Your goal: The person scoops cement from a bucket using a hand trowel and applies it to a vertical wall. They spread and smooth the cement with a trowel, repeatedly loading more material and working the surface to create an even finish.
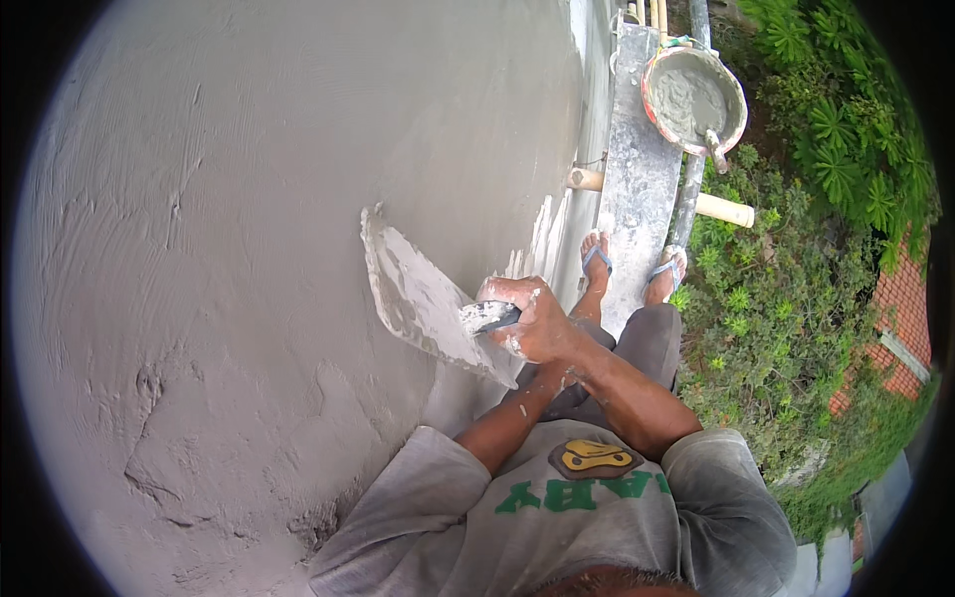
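Note:
My right hand [532,318] is wrapped round the dark, mortar-smeared handle of a plastering trowel [418,284]. The trowel's long flat blade, coated with pale grey mortar, lies slantwise close to the plastered wall [269,189]; I cannot tell whether its whole face touches. White splashes mark my right fingers and wrist. My left forearm [507,423] passes behind the right wrist, which hides my left hand and its fingers. Wet grey plaster covers the wall, smoother in the upper part, rough and lumpy at the lower left. Pale streaks run along its edge beside my right hand.
My sandalled feet [597,257] stand on a narrow, mortar-stained plank [642,149] between wall and metal pipe [686,204]. Bamboo poles [724,210] cross beneath. Ahead, a round bucket [651,99] holds wet mortar and a handled tool [716,151]. Shrubs [766,328] and tiled roofing [903,303] lie below right.

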